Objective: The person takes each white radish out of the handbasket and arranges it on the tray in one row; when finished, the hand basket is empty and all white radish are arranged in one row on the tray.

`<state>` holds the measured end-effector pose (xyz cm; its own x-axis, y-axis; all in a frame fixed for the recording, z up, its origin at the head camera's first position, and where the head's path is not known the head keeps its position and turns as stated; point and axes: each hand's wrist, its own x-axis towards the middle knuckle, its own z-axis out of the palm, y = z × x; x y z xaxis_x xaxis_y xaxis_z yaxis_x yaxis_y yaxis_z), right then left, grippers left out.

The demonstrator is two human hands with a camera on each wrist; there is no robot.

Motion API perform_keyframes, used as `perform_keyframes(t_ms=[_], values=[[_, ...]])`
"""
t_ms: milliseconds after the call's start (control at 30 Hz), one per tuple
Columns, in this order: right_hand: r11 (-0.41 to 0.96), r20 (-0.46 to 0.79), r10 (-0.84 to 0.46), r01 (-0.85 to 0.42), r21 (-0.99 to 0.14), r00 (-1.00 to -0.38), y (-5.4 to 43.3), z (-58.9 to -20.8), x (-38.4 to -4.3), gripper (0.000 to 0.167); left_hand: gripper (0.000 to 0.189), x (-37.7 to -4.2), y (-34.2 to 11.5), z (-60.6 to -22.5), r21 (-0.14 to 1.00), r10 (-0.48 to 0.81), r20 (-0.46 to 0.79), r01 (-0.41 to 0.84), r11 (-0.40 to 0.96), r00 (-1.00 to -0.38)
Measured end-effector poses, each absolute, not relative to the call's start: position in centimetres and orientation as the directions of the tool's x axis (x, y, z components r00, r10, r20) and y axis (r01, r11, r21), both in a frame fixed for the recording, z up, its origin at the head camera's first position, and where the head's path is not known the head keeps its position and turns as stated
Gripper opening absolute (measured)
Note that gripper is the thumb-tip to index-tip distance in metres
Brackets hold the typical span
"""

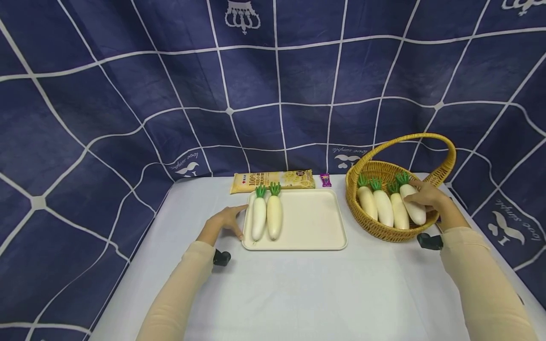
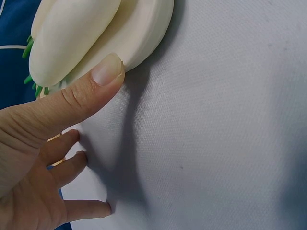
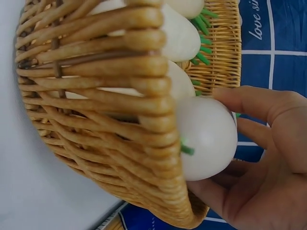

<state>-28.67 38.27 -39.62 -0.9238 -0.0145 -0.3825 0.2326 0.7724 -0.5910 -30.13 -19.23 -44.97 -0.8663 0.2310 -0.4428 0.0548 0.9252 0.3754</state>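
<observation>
In the head view, my right hand (image 1: 432,198) grips the rightmost white radish (image 1: 420,217), a toy-like one with a green top, in the wicker basket (image 1: 370,226). Seen from the right wrist, its rounded end (image 3: 208,139) sits at the rim between thumb and fingers. Several more radishes (image 1: 384,208) lie side by side there. My left hand (image 1: 222,221) is at the left edge of the cream tray (image 1: 313,220), fingers spread and holding nothing; the left wrist view shows its thumb (image 2: 91,91) right at the tray's rim. Two radishes, one white (image 1: 258,220), one creamier (image 1: 274,219), lie on the tray's left part.
Behind the tray lie a yellow snack packet (image 1: 273,180) and a small purple wrapped sweet (image 1: 325,180). The basket's tall handle (image 1: 405,137) arches over its contents. A blue checked cloth (image 1: 256,94) hangs behind the white table (image 1: 298,293).
</observation>
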Motion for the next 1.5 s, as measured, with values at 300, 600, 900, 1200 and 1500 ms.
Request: perform_keyframes(t_ms=[300, 600, 900, 1200, 1500], values=[[0.748, -0.288, 0.008, 0.197, -0.634, -0.958, 37.7, -39.9, -28.4, 0.084, 0.118, -30.1, -19.4, -44.9, 0.387, 0.231, -0.441, 0.049, 0.921, -0.867], [0.716, -0.205, -0.050, 0.108, -0.689, -0.977, 37.0, -38.8, -27.8, 0.082, 0.118, -30.2, -19.3, -44.9, 0.383, 0.232, -0.445, 0.050, 0.923, -0.865], [0.686, -0.171, -0.069, 0.077, -0.723, -0.983, 35.7, -37.9, -27.0, 0.080, 0.117, -30.1, -19.4, -44.9, 0.391, 0.246, -0.431, 0.066, 0.918, -0.868], [0.646, -0.170, -0.082, 0.077, -0.759, -0.982, 34.9, -37.6, -25.9, 0.083, 0.118, -30.0, -19.3, -44.9, 0.398, 0.227, -0.440, 0.038, 0.917, -0.869], [0.612, -0.127, -0.070, 0.058, -0.789, -0.989, 34.3, -37.7, -24.4, 0.084, 0.118, -29.9, -19.4, -44.7, 0.393, 0.236, -0.443, 0.049, 0.918, -0.865]])
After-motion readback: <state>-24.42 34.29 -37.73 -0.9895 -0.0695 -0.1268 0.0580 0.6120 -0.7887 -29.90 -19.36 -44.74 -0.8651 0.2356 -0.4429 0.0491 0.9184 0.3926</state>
